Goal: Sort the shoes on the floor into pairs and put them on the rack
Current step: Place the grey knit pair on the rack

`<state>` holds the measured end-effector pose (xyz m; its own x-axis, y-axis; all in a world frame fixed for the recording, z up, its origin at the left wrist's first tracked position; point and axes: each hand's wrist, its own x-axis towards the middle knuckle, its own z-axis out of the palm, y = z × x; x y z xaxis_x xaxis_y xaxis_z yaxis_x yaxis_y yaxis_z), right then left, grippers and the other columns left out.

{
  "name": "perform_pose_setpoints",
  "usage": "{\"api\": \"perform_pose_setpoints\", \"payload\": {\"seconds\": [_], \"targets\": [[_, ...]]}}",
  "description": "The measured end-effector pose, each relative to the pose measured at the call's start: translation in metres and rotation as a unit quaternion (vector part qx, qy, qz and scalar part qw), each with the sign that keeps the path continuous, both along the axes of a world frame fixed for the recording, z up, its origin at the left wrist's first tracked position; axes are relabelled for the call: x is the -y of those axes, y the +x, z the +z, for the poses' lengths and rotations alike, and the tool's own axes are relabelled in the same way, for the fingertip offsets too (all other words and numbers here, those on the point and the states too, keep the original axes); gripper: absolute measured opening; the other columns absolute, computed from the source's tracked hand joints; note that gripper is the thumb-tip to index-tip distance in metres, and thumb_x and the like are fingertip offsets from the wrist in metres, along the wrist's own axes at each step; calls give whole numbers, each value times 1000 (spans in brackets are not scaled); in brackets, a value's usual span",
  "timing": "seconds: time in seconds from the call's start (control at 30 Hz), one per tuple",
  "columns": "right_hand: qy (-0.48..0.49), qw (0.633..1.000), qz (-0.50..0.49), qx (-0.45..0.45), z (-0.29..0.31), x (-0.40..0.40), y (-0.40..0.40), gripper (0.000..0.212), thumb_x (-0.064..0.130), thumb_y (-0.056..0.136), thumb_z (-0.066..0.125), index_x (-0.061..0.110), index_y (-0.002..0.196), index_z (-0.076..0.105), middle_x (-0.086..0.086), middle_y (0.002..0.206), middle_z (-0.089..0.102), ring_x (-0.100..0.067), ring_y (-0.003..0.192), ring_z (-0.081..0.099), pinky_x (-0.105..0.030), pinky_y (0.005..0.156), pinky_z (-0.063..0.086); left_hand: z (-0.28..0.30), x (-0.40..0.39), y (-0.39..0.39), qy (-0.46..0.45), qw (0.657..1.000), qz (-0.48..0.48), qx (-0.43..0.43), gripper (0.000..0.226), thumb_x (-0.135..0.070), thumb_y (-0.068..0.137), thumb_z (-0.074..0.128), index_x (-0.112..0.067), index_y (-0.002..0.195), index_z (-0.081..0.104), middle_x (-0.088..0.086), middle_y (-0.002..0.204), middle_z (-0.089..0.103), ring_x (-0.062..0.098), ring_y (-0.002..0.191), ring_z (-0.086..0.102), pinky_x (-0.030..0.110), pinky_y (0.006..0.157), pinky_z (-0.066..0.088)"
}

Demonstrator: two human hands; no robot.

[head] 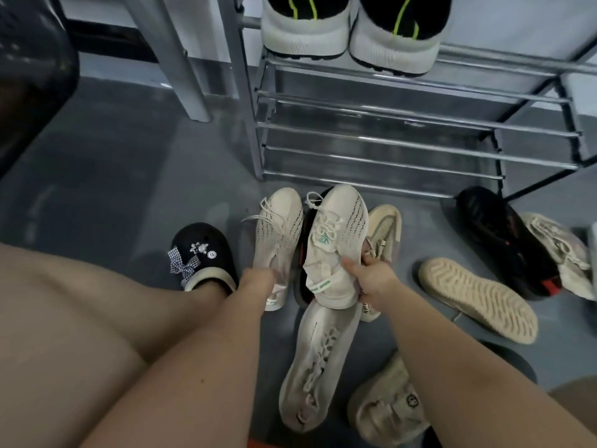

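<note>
Gripping items, one per hand: left hand (pixel 258 279) curled round the heel end of a cream knit sneaker (pixel 277 234), toe pointing away toward the rack; right hand (pixel 371 273) pinching the collar of the matching cream sneaker (pixel 336 240), thumb on top, shoe lifted above a black shoe (pixel 302 253) beneath it. Beyond both hands: metal shoe rack (pixel 387 137), its upper shelf holding a white-soled pair with neon-green trim (pixel 352 30). Right of the right hand: overturned beige shoe, sole up (pixel 478 299); black sneaker with red detail (pixel 507 244); pale laced shoe (pixel 559 250). Nearer than the right hand: long white shoe (pixel 316 367); cream shoe with round emblem (pixel 387 405). Left of the left hand: black clog with charms (pixel 203 250), worn on a foot
</note>
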<state>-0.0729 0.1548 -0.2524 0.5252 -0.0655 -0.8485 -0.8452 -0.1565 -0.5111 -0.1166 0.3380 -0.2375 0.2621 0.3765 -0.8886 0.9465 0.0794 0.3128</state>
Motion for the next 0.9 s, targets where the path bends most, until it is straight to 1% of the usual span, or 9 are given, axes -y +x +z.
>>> {"api": "perform_pose_setpoints", "payload": {"seconds": [0.1, 0.17, 0.23, 0.3, 0.43, 0.63, 0.7, 0.77, 0.9], "targets": [[-6, 1000, -1, 1, -5, -1, 1, 60, 33, 84, 70, 9, 134, 49, -8, 126, 62, -30, 112, 59, -48, 95, 49, -10, -6, -6, -41, 998, 44, 6, 9, -9, 93, 52, -3, 96, 59, 11, 96, 51, 21, 83, 50, 28, 63, 45], [-16, 1000, 11, 6, -7, -1, 2, 60, 37, 84, 68, 9, 134, 50, -7, 126, 62, -29, 113, 59, -45, 96, 49, -15, -7, -10, -64, 995, 75, 11, 20, -11, 95, 49, 2, 108, 58, 10, 87, 51, 24, 77, 50, 34, 75, 43], [-21, 1000, 20, 6, -10, -1, 2, 62, 42, 83, 68, 10, 133, 49, -6, 125, 62, -28, 112, 59, -44, 95, 49, -19, -10, -13, -85, 990, 117, -3, 38, -16, 93, 53, 1, 127, 50, 9, 86, 51, 25, 78, 50, 36, 74, 40], [-18, 1000, 22, -2, -10, 1, 2, 71, 46, 77, 72, 12, 134, 48, -5, 125, 62, -28, 111, 59, -45, 95, 49, -18, -11, -12, -120, 980, 158, -7, 42, -25, 89, 58, -5, 126, 51, 9, 92, 57, 27, 83, 55, 35, 75, 40], [2, 999, 33, -24, -6, 6, 0, 99, 55, 56, 82, 15, 137, 43, -3, 128, 60, -27, 112, 59, -45, 88, 52, -46, -18, -11, -174, 969, 174, -6, 78, -38, 64, 73, -16, 135, 49, 4, 138, 51, 31, 121, 52, 47, 103, 37], [60, 998, 29, -12, 5, 6, -4, 78, 33, 68, 84, 18, 132, 42, 2, 122, 62, -19, 100, 62, -35, 75, 53, -27, -13, -18, -164, 970, 179, 1, 47, -26, 85, 64, -9, 127, 54, 2, 127, 57, 19, 115, 54, 28, 94, 45], [45, 997, 69, 9, 10, 4, -5, 105, 46, 47, 91, 21, 136, 40, 6, 127, 60, -18, 112, 60, -41, 89, 52, -25, -12, -20, -155, 974, 164, 9, 38, -23, 89, 61, -6, 123, 56, 1, 117, 61, 17, 108, 57, 21, 80, 44], [30, 994, 102, 35, -3, 10, -4, 135, 60, 21, 91, 28, 140, 36, 11, 130, 58, -17, 123, 53, -44, 104, 44, -19, -8, -20, -143, 978, 148, 13, 38, -23, 90, 60, -5, 124, 56, 3, 115, 61, 18, 107, 58, 22, 81, 40], [3, 988, 145, 57, -8, 19, -2, 144, 60, 21, 92, 29, 146, 27, 12, 137, 52, -17, 128, 49, -40, 103, 46, -15, -2, -17, -95, 989, 111, 16, 56, -35, 90, 60, -2, 134, 47, 12, 136, 52, 27, 125, 49, 35, 101, 36]]}}
